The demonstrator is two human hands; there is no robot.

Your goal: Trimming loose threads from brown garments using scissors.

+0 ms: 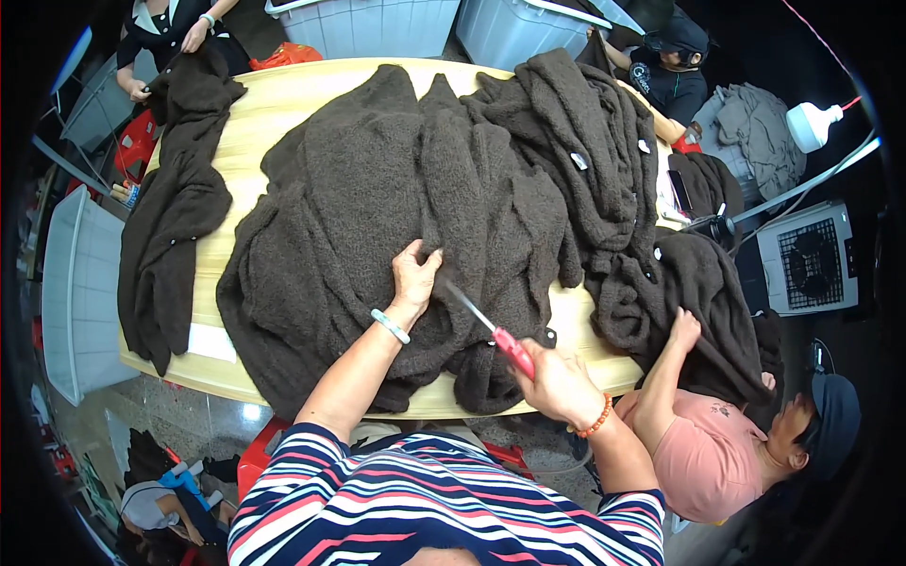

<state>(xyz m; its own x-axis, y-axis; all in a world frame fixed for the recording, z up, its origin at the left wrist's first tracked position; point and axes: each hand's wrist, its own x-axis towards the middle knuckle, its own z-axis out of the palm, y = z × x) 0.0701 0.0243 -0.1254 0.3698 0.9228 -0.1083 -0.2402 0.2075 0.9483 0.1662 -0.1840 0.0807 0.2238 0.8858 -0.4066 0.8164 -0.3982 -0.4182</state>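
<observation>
A large dark brown fleecy garment (363, 189) lies spread and rumpled over the middle of the table. My left hand (413, 281) pinches a bit of this cloth between thumb and fingers near its centre. In my right hand (557, 385) is a red-handled tool (514, 353) with a slim metal shaft, gripped by the handle. Its blurred tip points up and left, close to the cloth just right of my left hand. Whether the tip touches the cloth I cannot tell. A small dark round button (550, 334) shows at the garment's lower right edge.
Co-workers handle similar brown garments at the far left, far right and near right, the last in a pink shirt (703, 457). More brown cloth (585, 141) is heaped on the right. The pale wooden table (247, 156) has grey bins (368, 28) behind it. A lit bulb (812, 125) hangs right.
</observation>
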